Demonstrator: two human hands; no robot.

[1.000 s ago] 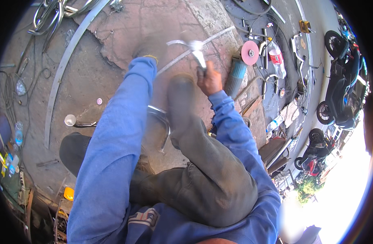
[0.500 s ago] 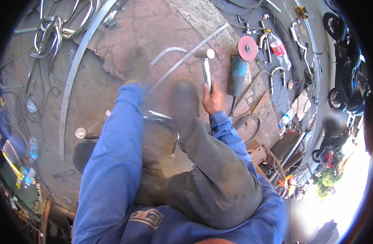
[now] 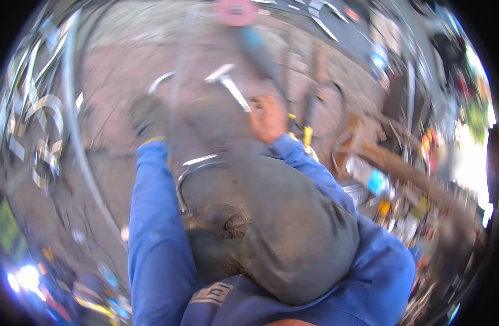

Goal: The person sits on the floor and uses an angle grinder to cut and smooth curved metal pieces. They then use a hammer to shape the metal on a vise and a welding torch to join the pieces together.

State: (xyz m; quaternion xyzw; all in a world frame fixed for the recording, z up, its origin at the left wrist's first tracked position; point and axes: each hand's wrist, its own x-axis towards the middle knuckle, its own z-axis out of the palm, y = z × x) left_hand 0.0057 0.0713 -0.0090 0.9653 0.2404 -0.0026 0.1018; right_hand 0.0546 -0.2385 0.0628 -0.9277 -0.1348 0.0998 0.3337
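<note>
My right hand (image 3: pixel 268 119) is closed at the handle end of a metal hammer (image 3: pixel 234 89), whose head points up and left over the pinkish floor slab. A dark glove with a yellow cuff covers my left hand (image 3: pixel 149 117); its fingers are smeared by motion. Beside that glove runs a straight, narrow metal strip (image 3: pixel 176 76), faint with blur. Just beyond the glove lies a short curved metal piece (image 3: pixel 161 80). A bent shiny tube (image 3: pixel 185 173) rests between my forearms, next to my legs. My boot and knee stand between my hands.
An angle grinder (image 3: pixel 255 49) with a pink disc lies at the far edge of the slab. A long curved metal strip (image 3: pixel 81 141) and a heap of bent tubes (image 3: pixel 42 146) are at left. At right are a rusty bar (image 3: pixel 407 168), a plastic bottle (image 3: pixel 369 175) and clutter.
The view has swung to the right, so the grinder and metal pieces appear shifted left and blurred. The hammer now tilts left, with my right hand still at its handle.
</note>
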